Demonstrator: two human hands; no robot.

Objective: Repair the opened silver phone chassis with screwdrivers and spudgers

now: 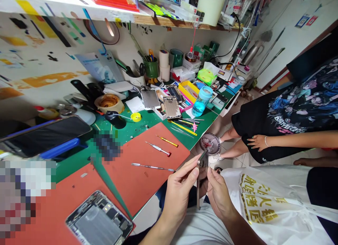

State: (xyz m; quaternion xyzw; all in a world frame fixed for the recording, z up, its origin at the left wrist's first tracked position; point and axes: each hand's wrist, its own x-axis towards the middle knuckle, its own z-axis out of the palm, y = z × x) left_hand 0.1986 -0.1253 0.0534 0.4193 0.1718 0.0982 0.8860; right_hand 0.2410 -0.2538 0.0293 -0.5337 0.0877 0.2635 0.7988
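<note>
A thin dark smartphone (202, 164), turned nearly edge-on, is held upright in front of my body, just off the bench edge. My left hand (179, 187) pinches its left edge between thumb and fingers. On the other side my right hand (219, 193) has its fingertips closed on it. To the left, an opened phone (99, 220) with exposed battery and boards lies on an orange mat (155, 188). Near my left hand lie a double-ended metal pry tool (152, 167), a silver screwdriver with a red end (158, 148) and a gold screwdriver (167, 141).
Behind the mat, phone parts (172, 106), a blue water bottle (202, 101) and tweezers (182, 131) crowd the green bench (148, 127). A propped phone (47, 134) stands at left. A person in black shorts (248, 114) stands at right; a white bag (266, 199) is close to my right arm.
</note>
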